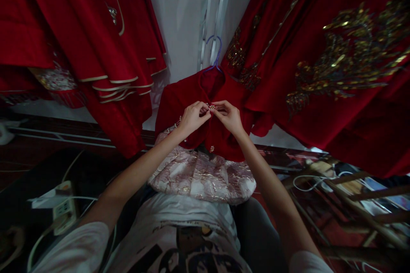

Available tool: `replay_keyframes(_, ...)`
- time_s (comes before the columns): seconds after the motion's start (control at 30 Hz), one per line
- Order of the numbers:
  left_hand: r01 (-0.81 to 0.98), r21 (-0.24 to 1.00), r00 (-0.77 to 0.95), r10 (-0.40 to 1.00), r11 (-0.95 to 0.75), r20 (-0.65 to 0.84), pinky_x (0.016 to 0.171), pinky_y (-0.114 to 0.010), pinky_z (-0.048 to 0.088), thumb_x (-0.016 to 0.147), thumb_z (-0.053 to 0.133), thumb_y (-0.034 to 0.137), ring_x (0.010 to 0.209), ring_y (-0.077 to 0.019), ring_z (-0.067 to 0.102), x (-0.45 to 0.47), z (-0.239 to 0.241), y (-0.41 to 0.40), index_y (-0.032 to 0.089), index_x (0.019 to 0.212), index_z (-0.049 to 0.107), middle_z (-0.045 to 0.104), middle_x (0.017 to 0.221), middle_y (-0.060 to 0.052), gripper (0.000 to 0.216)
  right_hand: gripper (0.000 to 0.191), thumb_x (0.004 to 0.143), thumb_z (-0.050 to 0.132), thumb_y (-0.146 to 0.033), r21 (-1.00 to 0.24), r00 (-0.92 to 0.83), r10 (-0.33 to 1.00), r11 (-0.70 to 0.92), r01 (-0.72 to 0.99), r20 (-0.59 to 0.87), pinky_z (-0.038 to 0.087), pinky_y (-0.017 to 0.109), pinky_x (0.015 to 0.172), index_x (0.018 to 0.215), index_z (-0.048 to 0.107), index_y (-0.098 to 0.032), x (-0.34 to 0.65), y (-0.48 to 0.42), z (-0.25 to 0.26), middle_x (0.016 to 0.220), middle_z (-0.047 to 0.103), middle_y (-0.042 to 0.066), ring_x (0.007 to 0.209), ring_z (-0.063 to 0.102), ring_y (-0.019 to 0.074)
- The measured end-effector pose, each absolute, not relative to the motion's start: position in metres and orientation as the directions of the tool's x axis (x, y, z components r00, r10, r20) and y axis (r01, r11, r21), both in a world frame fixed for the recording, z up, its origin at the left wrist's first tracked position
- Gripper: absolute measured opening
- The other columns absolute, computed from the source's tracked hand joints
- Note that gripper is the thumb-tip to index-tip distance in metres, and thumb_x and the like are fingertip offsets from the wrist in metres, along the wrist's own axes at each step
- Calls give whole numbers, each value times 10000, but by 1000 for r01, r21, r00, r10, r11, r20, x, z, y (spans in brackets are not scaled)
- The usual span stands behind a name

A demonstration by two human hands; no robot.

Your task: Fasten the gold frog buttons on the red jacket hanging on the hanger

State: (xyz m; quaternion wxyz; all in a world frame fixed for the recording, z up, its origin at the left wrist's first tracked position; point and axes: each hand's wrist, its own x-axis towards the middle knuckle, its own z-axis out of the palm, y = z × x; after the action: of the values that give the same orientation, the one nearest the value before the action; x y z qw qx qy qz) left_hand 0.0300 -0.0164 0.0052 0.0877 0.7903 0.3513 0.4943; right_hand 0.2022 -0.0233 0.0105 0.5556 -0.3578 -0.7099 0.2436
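A short red jacket [173,98] hangs on a purple hanger [218,57] in front of me, its lower part over a pale, shiny patterned bundle [205,179] on my lap. At the jacket's front, just below the neck opening, is a small beaded button [211,107]. My left hand [194,116] pinches its left side, fingers closed. From the other side, the thumb and fingertips of my right hand [229,115] close on the same button. Lower on the front edge sits another beaded ornament [212,149]. Fingertips partly hide the fastening.
Red garments with pale piping [118,59] hang at left. On the right hangs a red garment with gold sequin embroidery [358,51]. A power strip [64,209] with cables lies on a dark surface at lower left. A wooden rack [358,204] stands at lower right.
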Motion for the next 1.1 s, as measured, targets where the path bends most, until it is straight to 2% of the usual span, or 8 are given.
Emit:
replay_keyframes(0.4, 480, 402, 377, 597, -780, 708, 655, -248, 482, 775, 587, 163, 722, -136, 601, 25, 17, -14, 172, 802, 600, 641, 824, -27, 31, 291, 756, 694, -393, -761, -190, 809, 587, 275, 556, 574, 313, 757, 958, 630, -194, 207, -20, 17, 914, 679, 45, 837, 654, 160)
replay_keyframes(0.57, 450, 447, 336, 610, -773, 717, 720, -268, 499, 824, 528, 151, 795, -147, 597, 32, 11, -18, 184, 893, 579, 612, 882, -38, 92, 305, 809, 598, -300, -715, -195, 763, 646, 267, 616, 558, 312, 761, 1088, 524, -204, 200, -17, 7, 984, 606, 53, 861, 620, 154)
replay_keyframes(0.67, 375, 544, 248, 647, -751, 721, 816, -301, 505, 838, 467, 100, 898, -154, 602, 38, -2, -18, 181, 989, 563, 614, 986, -62, 196, 549, 816, 541, -250, -671, -176, 743, 662, 334, 646, 553, 349, 820, 1334, 361, -228, 192, -24, -6, 1179, 530, 105, 976, 587, 177)
replay_keyframes(0.77, 223, 672, 205, 708, -706, 676, 852, -303, 510, 793, 457, 32, 931, -139, 605, 42, -15, -14, 189, 1065, 552, 612, 1074, -70, 328, 921, 743, 591, -189, -533, -221, 701, 676, 509, 678, 491, 439, 975, 1499, 66, -237, 183, -41, -22, 1454, 284, 164, 1259, 434, 263)
replay_keyframes(0.87, 110, 748, 193, 752, -655, 630, 818, -285, 525, 778, 479, 38, 894, -121, 610, 43, -25, -11, 198, 1091, 550, 608, 1113, -71, 358, 968, 719, 559, -109, -397, -241, 685, 632, 666, 688, 353, 513, 1102, 1520, 26, -210, 179, -54, -37, 1532, 137, 153, 1415, 208, 322)
replay_keyframes(0.97, 31, 808, 207, 794, -589, 571, 772, -282, 541, 802, 502, 95, 856, -117, 617, 41, -29, -10, 193, 1053, 543, 618, 1050, -64, 273, 865, 732, 464, -58, -456, -182, 739, 569, 685, 648, 452, 475, 1006, 1511, 129, -227, 184, -55, -47, 1448, 312, 159, 1301, 411, 294)
replay_keyframes(1.03, -11, 857, 220, 835, -515, 504, 773, -290, 545, 800, 531, 117, 856, -121, 625, 39, -32, -8, 186, 1011, 540, 629, 1008, -59, 222, 824, 724, 481, -82, -552, -146, 789, 535, 639, 597, 536, 409, 852, 1486, 203, -228, 192, -52, -46, 1254, 507, 137, 1034, 592, 241)
replay_keyframes(1.1, -31, 904, 220, 880, -426, 422, 823, -311, 534, 802, 567, 152, 921, -138, 631, 37, -35, -7, 183, 984, 550, 643, 1025, -65, 185, 740, 713, 530, -130, -658, -83, 823, 505, 558, 562, 550, 347, 731, 1417, 322, -224, 201, -50, -37, 983, 610, 60, 786, 619, 182)
